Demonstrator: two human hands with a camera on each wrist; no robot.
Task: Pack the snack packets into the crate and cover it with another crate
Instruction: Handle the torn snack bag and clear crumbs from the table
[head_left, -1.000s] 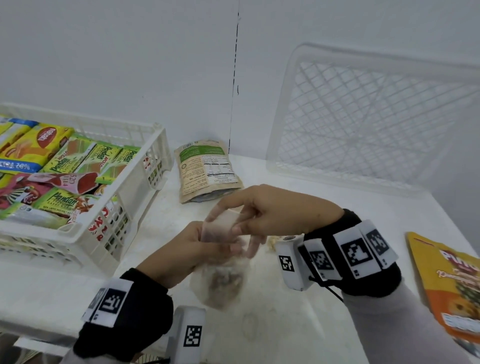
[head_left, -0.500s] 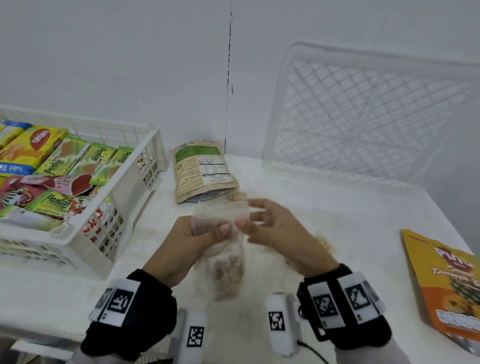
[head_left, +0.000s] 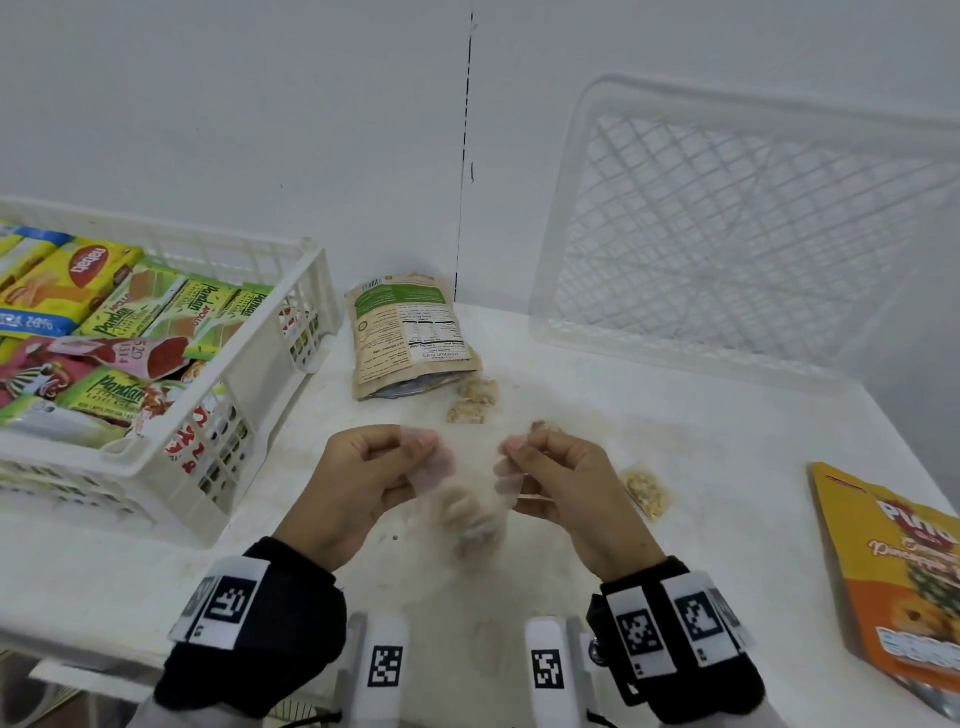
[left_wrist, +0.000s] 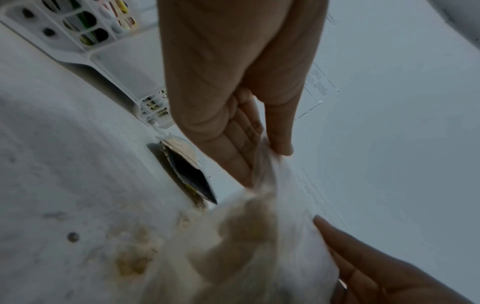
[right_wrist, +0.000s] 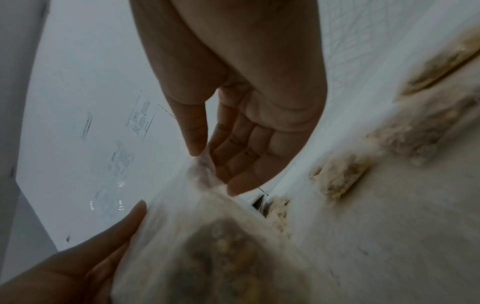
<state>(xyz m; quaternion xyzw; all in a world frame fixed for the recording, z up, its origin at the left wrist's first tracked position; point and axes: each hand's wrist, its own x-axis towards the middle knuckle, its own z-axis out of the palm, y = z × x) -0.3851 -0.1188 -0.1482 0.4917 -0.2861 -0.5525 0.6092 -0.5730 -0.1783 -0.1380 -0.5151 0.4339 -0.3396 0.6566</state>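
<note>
Both hands hold a clear plastic snack bag (head_left: 470, 512) with brownish contents above the table's front middle. My left hand (head_left: 400, 457) pinches its left top corner between thumb and fingers (left_wrist: 281, 148). My right hand (head_left: 511, 457) pinches the right top corner in the same way (right_wrist: 200, 152). The bag hangs blurred between them. A white crate (head_left: 223, 415) at the left holds several colourful snack packets (head_left: 119, 322). A second white crate (head_left: 753, 234) leans empty against the wall at the right.
A beige and green pouch (head_left: 408, 332) lies open by the wall, with small clear snack packets (head_left: 475, 400) beside it and another (head_left: 647, 493) right of my right hand. An orange and yellow pouch (head_left: 904, 571) lies at the table's right edge.
My right hand has swung round from reaching across the bag to holding its right corner. The hands have drawn apart and stretched the bag's top wide.
</note>
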